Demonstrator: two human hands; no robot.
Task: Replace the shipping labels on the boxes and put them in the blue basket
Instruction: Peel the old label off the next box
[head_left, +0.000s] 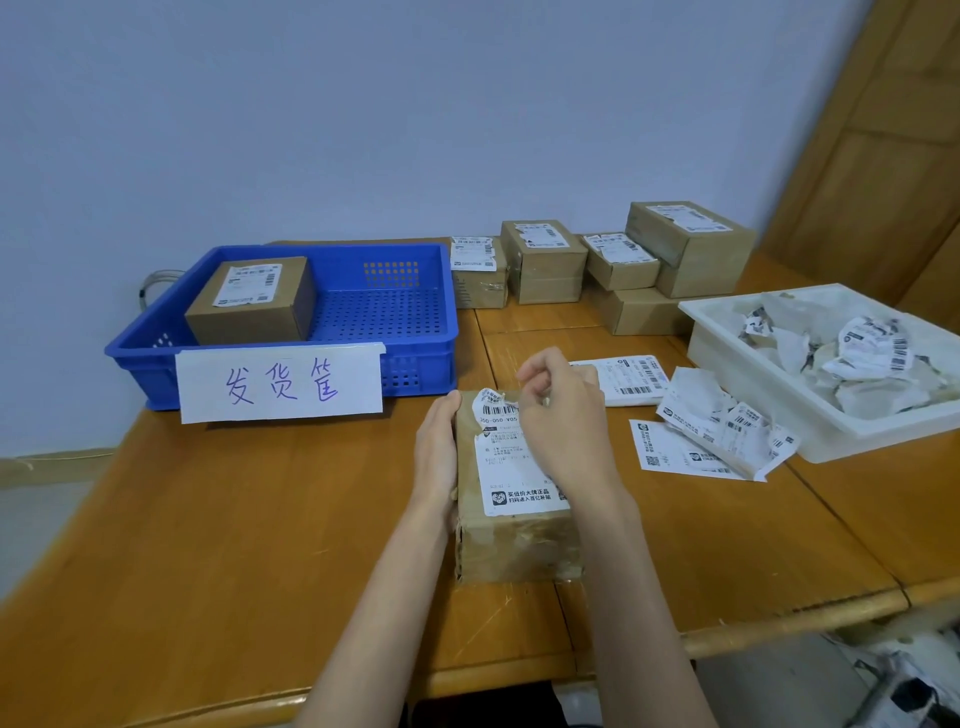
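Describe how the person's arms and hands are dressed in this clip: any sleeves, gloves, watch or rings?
Both forearms are bare as far as the frame shows, with no sleeve in view. The left hand and right hand are ungloved. No watch, bracelet or ring shows on either wrist or on the visible fingers.

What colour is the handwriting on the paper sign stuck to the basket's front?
Purple, on a white paper sign fixed to the blue basket; the head view shows it clearly.
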